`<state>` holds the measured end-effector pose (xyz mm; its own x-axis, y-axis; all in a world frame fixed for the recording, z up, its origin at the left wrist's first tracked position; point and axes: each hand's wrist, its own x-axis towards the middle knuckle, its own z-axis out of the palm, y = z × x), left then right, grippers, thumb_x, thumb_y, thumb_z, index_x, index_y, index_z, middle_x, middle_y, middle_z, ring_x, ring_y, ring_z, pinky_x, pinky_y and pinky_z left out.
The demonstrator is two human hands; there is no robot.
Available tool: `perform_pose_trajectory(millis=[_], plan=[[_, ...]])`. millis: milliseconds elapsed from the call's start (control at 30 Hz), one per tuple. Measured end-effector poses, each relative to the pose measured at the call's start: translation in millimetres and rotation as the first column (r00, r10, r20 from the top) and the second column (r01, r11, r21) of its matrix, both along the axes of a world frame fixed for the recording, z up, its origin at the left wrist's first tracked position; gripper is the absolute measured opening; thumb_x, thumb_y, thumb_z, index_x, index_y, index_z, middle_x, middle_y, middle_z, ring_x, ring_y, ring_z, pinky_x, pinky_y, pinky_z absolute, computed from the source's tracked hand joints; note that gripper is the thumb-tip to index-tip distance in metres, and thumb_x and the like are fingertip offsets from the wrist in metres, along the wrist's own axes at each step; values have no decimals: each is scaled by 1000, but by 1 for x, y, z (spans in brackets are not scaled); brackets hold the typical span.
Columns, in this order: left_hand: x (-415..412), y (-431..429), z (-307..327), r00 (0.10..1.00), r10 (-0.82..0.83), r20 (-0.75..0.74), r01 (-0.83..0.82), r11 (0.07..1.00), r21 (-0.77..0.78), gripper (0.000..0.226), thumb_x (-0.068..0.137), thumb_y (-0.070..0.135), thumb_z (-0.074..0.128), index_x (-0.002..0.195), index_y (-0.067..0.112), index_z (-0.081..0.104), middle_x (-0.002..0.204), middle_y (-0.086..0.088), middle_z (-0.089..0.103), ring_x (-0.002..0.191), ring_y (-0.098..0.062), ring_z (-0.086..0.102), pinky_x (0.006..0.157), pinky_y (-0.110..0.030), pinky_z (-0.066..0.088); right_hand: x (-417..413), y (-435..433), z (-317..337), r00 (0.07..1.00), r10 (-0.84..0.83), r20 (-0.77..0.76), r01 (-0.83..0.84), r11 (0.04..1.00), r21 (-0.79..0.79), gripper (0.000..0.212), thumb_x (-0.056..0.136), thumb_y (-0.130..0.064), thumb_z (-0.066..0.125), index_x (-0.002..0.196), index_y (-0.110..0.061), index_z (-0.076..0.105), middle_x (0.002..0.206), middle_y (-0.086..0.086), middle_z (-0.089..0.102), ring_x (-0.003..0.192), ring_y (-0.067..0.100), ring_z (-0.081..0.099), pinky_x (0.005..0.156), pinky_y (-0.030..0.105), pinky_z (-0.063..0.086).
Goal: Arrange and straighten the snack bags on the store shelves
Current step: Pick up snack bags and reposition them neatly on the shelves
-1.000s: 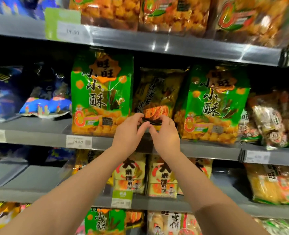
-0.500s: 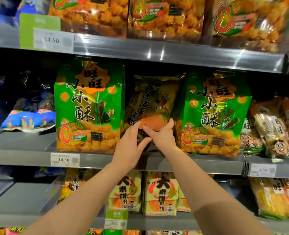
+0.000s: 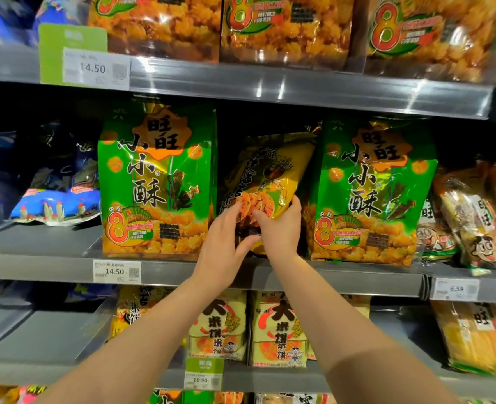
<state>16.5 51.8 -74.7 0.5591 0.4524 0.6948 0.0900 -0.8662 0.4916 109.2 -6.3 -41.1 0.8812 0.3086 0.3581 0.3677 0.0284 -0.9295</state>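
A dark yellow snack bag [image 3: 273,170] leans to the right on the middle shelf [image 3: 343,277], set back between two upright green bags. My left hand [image 3: 226,246] touches the bag's lower front with its fingers. My right hand [image 3: 280,228] grips its lower right edge, thumb on the front and fingers curled round the side. The green bag on the left [image 3: 156,185] and the green bag on the right [image 3: 369,193] stand at the shelf's front edge.
Blue bags [image 3: 57,199] lie flat at the left of the same shelf, and small wrapped packs [image 3: 471,217] lean at the right. Orange bags [image 3: 284,27] fill the shelf above. Yellow rice-cracker bags [image 3: 279,328] stand on the shelf below. Price tags [image 3: 115,271] line the rails.
Both hands have moved up from the yellow bag's bottom edge onto its lower front, and my right hand has wrapped round its right side. The view has moved closer.
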Motion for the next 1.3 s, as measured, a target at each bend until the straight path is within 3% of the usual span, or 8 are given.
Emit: perform_pose_trajectory(millis=[100,200,367,700,900,1033,1233,1300], plan=[[1,1,1,1000,10,-7,-10,1000,-24,72,86,53,40,146,22,17,153,-1,22,140,-13,17,113,-30,19,-8,-10,5,998,10,62,-13,999,40,78,80,-16,72,144,-18,26,134,4,40,116,12,46,88,21,37],[1,2,2,1000,2,1,-2,1000,-25,70,88,50,40,147,23,15,155,0,13,141,-12,12,110,-25,14,-14,-22,10,989,29,144,-33,999,28,77,82,-17,70,144,-21,24,131,3,38,106,4,38,88,20,36],[0,0,6,1000,-17,9,17,999,-38,74,87,47,50,147,29,11,156,3,6,142,-13,9,112,-32,16,-21,-41,22,970,39,240,-49,998,35,77,86,-26,65,147,-24,18,138,0,43,117,8,45,97,27,42],[0,-21,11,997,61,-56,-66,993,-100,90,79,53,58,147,31,4,157,1,-3,143,-18,1,115,-43,18,-24,-97,16,979,73,189,-92,991,92,75,83,-24,68,145,-28,25,118,-12,56,103,5,57,94,31,49],[-6,-46,14,998,49,-32,-53,987,-155,90,79,56,55,147,30,4,157,-1,1,143,-20,5,114,-42,16,-26,-133,25,980,112,167,-127,988,82,76,81,-21,71,145,-28,29,119,-15,52,105,2,52,93,22,43],[-15,-56,18,1000,7,-18,-12,961,-275,88,81,55,53,147,31,1,156,-1,11,142,-20,15,110,-42,24,-30,-164,17,982,130,135,-146,982,118,70,80,-18,72,137,-35,34,115,-27,47,96,-18,48,83,6,38],[-35,-70,7,997,-71,1,67,930,-362,92,74,63,52,146,35,2,145,0,39,129,-24,41,102,-41,38,-35,-188,-21,981,173,88,-187,962,197,60,81,-7,69,112,-49,40,95,-40,55,87,-20,56,68,5,46],[-44,-75,1,999,-40,10,42,940,-339,90,76,59,56,146,35,5,147,2,36,132,-21,37,102,-39,36,-40,-188,-32,979,189,75,-200,960,198,61,82,-6,68,120,-44,40,103,-34,56,93,-15,57,76,13,48]])
